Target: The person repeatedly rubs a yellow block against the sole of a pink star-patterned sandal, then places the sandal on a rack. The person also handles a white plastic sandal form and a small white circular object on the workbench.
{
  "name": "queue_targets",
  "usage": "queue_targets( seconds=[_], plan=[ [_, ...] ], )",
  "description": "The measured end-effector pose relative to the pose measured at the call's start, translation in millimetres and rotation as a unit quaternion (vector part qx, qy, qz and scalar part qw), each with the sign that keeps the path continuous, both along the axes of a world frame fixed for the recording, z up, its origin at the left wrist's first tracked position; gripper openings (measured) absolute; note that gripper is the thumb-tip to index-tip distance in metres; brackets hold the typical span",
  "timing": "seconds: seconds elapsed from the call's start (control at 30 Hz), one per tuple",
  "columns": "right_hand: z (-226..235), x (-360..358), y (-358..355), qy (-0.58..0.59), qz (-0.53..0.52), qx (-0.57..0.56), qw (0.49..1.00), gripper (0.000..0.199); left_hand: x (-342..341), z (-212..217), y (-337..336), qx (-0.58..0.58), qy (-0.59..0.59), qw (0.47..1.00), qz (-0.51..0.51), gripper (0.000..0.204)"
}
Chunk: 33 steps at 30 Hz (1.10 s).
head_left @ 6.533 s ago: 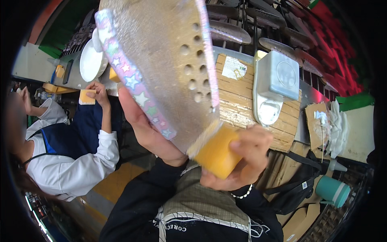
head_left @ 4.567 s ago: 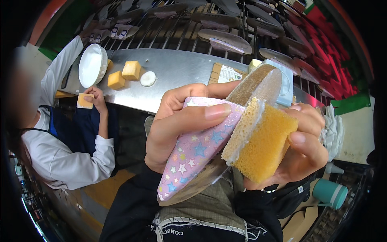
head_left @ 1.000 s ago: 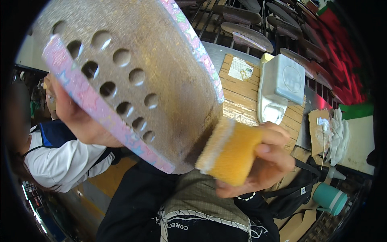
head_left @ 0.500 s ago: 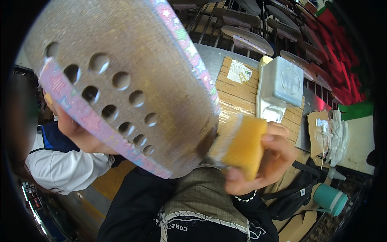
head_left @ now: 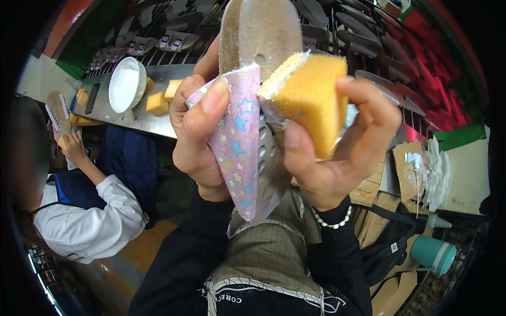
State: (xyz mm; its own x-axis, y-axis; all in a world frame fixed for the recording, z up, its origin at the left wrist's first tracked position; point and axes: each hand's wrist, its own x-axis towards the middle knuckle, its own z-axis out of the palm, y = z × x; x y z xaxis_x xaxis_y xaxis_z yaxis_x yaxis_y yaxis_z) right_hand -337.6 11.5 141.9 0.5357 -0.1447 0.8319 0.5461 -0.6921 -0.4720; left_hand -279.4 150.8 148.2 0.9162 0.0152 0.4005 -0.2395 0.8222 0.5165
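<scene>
My left hand (head_left: 203, 121) grips a sandal piece (head_left: 240, 142), its thumb on the pink, star-patterned strap. Above the strap, the brown sole-shaped part (head_left: 270, 37) tilts upward, and a row of holes shows beside the strap's right edge. In my right hand (head_left: 348, 137) a yellow sponge block (head_left: 313, 100) is pinched between thumb and fingers. The sponge's whitish left edge is right up against the sandal piece; motion blurs it a little. A beaded bracelet (head_left: 334, 224) circles my right wrist.
Beyond my hands, racks hold several soles (head_left: 363, 45) and strapped pieces (head_left: 176, 41). A white bowl (head_left: 128, 84) and yellow sponge blocks (head_left: 157, 104) are on the metal bench at left. A co-worker (head_left: 95, 218) works to my left. A teal jug (head_left: 435, 254) stands at lower right.
The sandal piece has moved away from the camera and turned, so its star-patterned strap faces me. My left hand shows fully now. The sponge has moved up to the piece.
</scene>
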Motion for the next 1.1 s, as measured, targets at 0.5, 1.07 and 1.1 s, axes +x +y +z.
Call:
queue_targets(
  seconds=[0.5,1.07,1.1],
  plan=[
    [-68.4,-75.2,-30.5,0.043,-0.174,0.315,0.932,0.057,101.6,-38.6,82.7,0.014,0.277,0.952,0.129,0.035],
    [-54.7,-111.7,-93.6,0.020,-0.336,0.303,0.892,0.054,348.3,-173.7,131.5,0.884,-0.049,0.463,0.045,0.029],
    [-57.9,-109.9,-97.0,0.029,-0.342,0.305,0.888,0.054,354.7,-167.3,139.6,0.886,-0.051,0.456,0.074,0.029]
  ],
)
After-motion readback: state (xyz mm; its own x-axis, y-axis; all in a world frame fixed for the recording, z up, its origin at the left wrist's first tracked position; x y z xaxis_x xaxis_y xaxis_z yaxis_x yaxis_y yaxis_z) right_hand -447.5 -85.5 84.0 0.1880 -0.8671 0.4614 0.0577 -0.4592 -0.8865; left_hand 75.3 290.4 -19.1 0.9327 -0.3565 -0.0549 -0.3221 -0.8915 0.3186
